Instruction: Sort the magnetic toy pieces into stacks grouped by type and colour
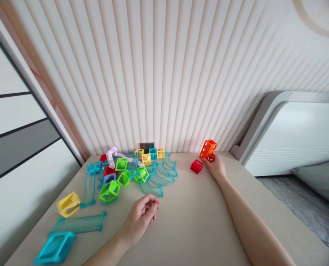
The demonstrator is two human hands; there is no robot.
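Observation:
At the back right of the table, my right hand [216, 169] has its fingers around the lower part of an orange stack of open-frame cube blocks [208, 148]. The stack stands upright, and the fingers hide part of its base. Just left of that hand a red cube block [197, 166] sits by itself on the table. My left hand [142, 217] hovers over or rests on the front middle of the table, its fingers curled in toward the thumb with nothing visible in them. Closest to it is a curved translucent teal track piece [151, 189].
Several green cube blocks [121, 164], a pale purple piece [111, 158] and teal tracks crowd the left half. Nearer lie a yellow block [68, 204], a straight teal track [78, 224] and a teal block [56, 248]. A ribbed wall [159, 81] bounds the table's back.

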